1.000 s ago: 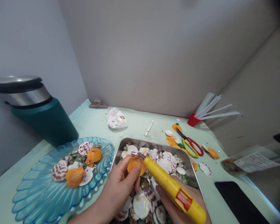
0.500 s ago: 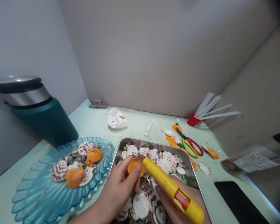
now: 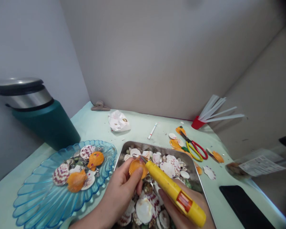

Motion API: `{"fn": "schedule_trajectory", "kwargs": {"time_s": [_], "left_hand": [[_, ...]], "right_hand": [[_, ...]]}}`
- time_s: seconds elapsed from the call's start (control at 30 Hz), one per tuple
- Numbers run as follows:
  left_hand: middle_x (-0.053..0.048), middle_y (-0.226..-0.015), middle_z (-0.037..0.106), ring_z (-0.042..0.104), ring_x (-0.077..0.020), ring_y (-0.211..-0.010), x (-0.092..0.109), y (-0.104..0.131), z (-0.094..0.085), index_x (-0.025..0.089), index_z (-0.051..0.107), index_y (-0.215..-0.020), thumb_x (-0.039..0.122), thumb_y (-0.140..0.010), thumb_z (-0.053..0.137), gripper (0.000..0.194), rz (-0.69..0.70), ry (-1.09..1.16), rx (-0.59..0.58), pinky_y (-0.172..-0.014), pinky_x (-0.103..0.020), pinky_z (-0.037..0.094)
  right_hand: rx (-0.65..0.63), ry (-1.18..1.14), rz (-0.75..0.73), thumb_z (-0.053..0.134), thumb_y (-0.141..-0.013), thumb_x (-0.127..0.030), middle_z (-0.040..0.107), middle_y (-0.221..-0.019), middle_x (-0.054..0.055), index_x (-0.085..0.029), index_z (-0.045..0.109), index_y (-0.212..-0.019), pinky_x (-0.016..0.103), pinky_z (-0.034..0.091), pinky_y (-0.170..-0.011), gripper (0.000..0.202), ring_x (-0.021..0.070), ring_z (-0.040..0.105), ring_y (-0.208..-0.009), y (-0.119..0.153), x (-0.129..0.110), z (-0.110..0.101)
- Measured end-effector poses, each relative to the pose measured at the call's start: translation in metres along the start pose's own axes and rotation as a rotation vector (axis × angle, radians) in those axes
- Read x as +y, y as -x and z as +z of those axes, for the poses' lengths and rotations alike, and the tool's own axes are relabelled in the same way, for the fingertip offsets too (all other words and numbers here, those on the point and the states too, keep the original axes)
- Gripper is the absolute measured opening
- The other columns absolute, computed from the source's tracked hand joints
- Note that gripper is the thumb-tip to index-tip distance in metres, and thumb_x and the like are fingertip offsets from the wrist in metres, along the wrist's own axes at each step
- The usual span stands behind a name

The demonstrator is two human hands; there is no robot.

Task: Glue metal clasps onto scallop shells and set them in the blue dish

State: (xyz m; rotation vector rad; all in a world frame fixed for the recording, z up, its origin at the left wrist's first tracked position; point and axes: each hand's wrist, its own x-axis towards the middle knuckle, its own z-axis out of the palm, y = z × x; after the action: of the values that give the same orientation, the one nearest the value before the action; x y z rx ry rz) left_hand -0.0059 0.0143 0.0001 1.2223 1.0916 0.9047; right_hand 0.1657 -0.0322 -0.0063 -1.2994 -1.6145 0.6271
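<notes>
My left hand (image 3: 124, 184) pinches an orange scallop shell (image 3: 138, 168) between thumb and fingers, ribbed face toward me. A thick yellow pen-shaped tool (image 3: 173, 187) with a reddish window on its side is gripped in my right hand (image 3: 193, 203). Its thin metal tip is at the shell's upper edge; whether it touches or goes through, I cannot tell. Both hands are over a metal tray (image 3: 200, 183) filled with white, speckled and purple-striped shells (image 3: 144, 210). My right fingers are partly hidden behind the tool.
To the left are a blue scalloped dish (image 3: 38, 194) with shells and a teal bottle (image 3: 47, 124). Behind lie a crumpled white packet (image 3: 119, 121) and a small white stick (image 3: 152, 131). Red-and-yellow scissors (image 3: 195, 148), a red cup (image 3: 197, 122) of translucent sticks and a black phone (image 3: 243, 203) are right.
The orange shell and my left fingers have shifted slightly left. The back end of the yellow tool has moved a little left; both grips stay the same.
</notes>
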Motion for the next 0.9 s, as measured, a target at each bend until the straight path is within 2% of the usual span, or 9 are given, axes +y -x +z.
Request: {"fn": "schedule_trajectory", "kwargs": {"time_s": [0.23,0.4,0.53,0.77,0.9], "left_hand": [[0.008,-0.047,0.048,0.035,-0.0089,-0.046,0.0017,-0.0005,-0.0005,0.02,0.049,-0.075,0.043,-0.09,0.048,0.027,0.009,-0.011,-0.002,-0.048,-0.021,0.027],[0.008,-0.047,0.048,0.035,-0.0082,-0.046,-0.0013,-0.0031,-0.0011,0.02,0.048,-0.075,0.041,-0.09,0.049,0.026,0.016,0.026,0.016,-0.047,-0.02,0.027],[0.007,-0.049,0.048,0.038,-0.0073,-0.047,-0.0012,-0.0023,-0.0007,0.019,0.048,-0.076,0.042,-0.09,0.05,0.026,0.014,0.091,0.045,-0.047,-0.019,0.028],[0.008,-0.047,0.047,0.033,-0.0051,-0.043,0.003,-0.0015,0.0,0.019,0.049,-0.078,0.042,-0.088,0.053,0.026,-0.014,0.13,0.081,-0.044,-0.016,0.026],[0.008,-0.047,0.047,0.035,-0.0057,-0.044,0.0026,-0.0023,0.0001,0.019,0.05,-0.078,0.044,-0.086,0.055,0.027,-0.003,0.152,0.081,-0.043,-0.015,0.027]], "right_hand": [[-0.028,0.003,-0.01,0.058,-0.083,-0.027,0.06,-0.06,0.0,-0.02,0.063,-0.076,0.023,0.047,-0.05,0.011,0.0145,0.057,-0.05,0.0,0.0004,-0.002],[-0.031,0.019,0.012,0.057,-0.084,-0.027,0.061,-0.061,0.001,-0.02,0.063,-0.078,0.023,0.05,-0.052,0.011,0.0177,0.062,-0.058,0.0006,0.0024,-0.0032],[-0.037,0.019,0.001,0.059,-0.083,-0.026,0.062,-0.062,0.001,-0.02,0.064,-0.078,0.023,0.051,-0.054,0.009,0.0172,0.062,-0.056,-0.0002,0.0021,-0.0033],[0.011,-0.003,0.004,0.061,-0.081,-0.026,0.062,-0.061,0.001,-0.02,0.064,-0.079,0.023,0.055,-0.057,0.007,0.0187,0.065,-0.061,-0.0011,-0.0002,-0.0028],[0.018,-0.005,0.007,0.062,-0.081,-0.026,0.061,-0.061,0.0,-0.02,0.064,-0.078,0.023,0.055,-0.058,0.007,0.0175,0.063,-0.057,-0.0007,0.0001,-0.0026]]}}
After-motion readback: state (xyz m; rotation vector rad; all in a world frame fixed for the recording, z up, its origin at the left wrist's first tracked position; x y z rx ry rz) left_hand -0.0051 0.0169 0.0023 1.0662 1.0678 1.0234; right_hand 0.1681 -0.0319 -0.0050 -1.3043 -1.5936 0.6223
